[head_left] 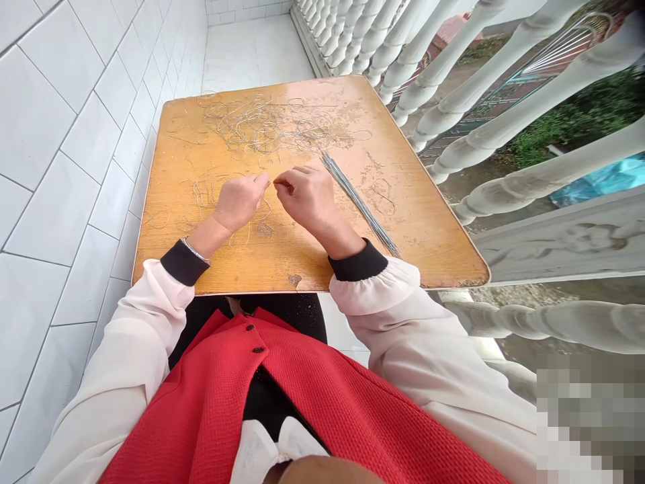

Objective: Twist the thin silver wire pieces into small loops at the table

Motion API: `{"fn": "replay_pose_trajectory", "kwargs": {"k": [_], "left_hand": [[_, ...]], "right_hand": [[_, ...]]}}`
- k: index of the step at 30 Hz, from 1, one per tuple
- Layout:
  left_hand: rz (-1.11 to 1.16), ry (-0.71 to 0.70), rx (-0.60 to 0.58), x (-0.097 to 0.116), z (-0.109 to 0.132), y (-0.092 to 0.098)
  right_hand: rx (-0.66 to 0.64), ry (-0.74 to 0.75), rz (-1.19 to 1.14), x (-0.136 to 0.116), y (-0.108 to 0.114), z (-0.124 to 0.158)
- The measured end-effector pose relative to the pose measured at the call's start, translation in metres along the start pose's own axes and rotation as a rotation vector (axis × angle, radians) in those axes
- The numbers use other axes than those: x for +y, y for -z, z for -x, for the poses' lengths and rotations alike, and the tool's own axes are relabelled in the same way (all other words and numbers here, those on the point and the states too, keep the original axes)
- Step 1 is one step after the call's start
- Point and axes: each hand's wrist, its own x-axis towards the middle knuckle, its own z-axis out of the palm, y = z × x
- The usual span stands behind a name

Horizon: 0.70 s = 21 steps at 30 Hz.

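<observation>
My left hand (240,199) is closed in a pinch above the middle of the table. Close beside it, fingertips almost meeting, my right hand (307,195) is pinched too. Whatever lies between the fingers is too thin or hidden to make out. A thin curled wire (265,210) shows just under my left hand; whether it is held or lies on the table I cannot tell. To the right of my right hand lies a bundle of straight grey wires (359,203). Beyond both hands spreads a loose tangle of thin curled wires (262,124).
The wooden table (433,252) has worn patches and a chipped front edge. A white tiled wall (65,168) runs along the left. White balusters (468,151) stand close on the right. More curled wire bits (385,198) lie right of the bundle.
</observation>
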Motion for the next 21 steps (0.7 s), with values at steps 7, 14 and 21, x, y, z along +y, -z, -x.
{"fn": "replay_pose_trajectory", "kwargs": {"k": [7,14,21], "left_hand": [[0.125,0.066,0.05,0.006,-0.003,-0.007],[0.335,0.116,0.169,0.001,-0.005,-0.016],[0.573,0.09,0.245,-0.003,-0.003,-0.025]], "right_hand": [[0.118,-0.053,-0.035,-0.004,-0.013,-0.001],[0.163,-0.095,-0.082,-0.008,-0.008,0.0],[0.192,-0.135,-0.102,-0.009,-0.007,0.0]]}}
